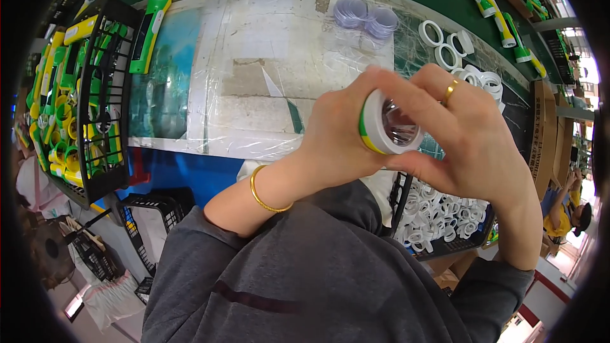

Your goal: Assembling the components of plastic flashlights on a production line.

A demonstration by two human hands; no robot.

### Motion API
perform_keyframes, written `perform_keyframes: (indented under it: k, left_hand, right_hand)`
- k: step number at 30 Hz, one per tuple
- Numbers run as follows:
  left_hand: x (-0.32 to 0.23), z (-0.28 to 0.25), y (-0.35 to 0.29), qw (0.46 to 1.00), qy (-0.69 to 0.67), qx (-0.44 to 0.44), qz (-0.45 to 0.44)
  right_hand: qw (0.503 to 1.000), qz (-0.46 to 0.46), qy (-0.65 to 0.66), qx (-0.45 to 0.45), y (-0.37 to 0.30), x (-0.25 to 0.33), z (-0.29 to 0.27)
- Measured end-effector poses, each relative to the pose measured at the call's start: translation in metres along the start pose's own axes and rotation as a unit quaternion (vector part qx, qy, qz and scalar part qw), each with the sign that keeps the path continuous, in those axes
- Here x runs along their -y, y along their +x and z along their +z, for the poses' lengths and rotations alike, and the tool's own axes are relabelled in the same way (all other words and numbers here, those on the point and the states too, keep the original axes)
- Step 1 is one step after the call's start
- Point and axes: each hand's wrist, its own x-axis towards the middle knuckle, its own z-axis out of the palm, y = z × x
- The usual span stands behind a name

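A flashlight [370,128] with a green and yellow body is raised above the near side of the table. Its head faces right, showing a white ring [379,132] around a shiny reflector. My left hand [335,132] is wrapped around the body, hiding most of it. From the right, my right hand [467,130] curves around the head, with the thumb at the ring's lower edge and the fingers over its upper side. Those fingers cover part of the head, and whether a lens sits inside I cannot tell.
A black crate [89,152] of flashlights stands left, beside a single flashlight [150,33]. Clear discs [350,14] are stacked at the table's far side. Loose white rings [447,57] lie right; more fill a crate near my right forearm. Flashlights [502,28] line the green surface beyond.
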Motion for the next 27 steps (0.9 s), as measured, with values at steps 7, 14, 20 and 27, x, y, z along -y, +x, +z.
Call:
perform_keyframes:
  k: [7,14,20,27]
  left_hand:
    - [0.005,0.018,0.011,0.988,0.097,-0.118,0.01]
    - [0.004,-0.012,0.019,0.975,-0.17,0.087,-0.111]
    - [0.001,-0.022,0.014,0.638,-0.672,0.237,-0.292]
    - [0.008,-0.021,0.009,0.67,-0.619,0.252,-0.323]
  right_hand:
    - [0.978,0.054,-0.153,-0.127,0.011,-0.008,0.033]
    - [0.93,0.189,0.314,0.011,0.006,-0.025,0.003]
    - [0.829,0.265,0.492,-0.002,0.001,-0.036,0.022]
    - [0.991,0.044,0.124,0.007,0.019,-0.012,0.016]
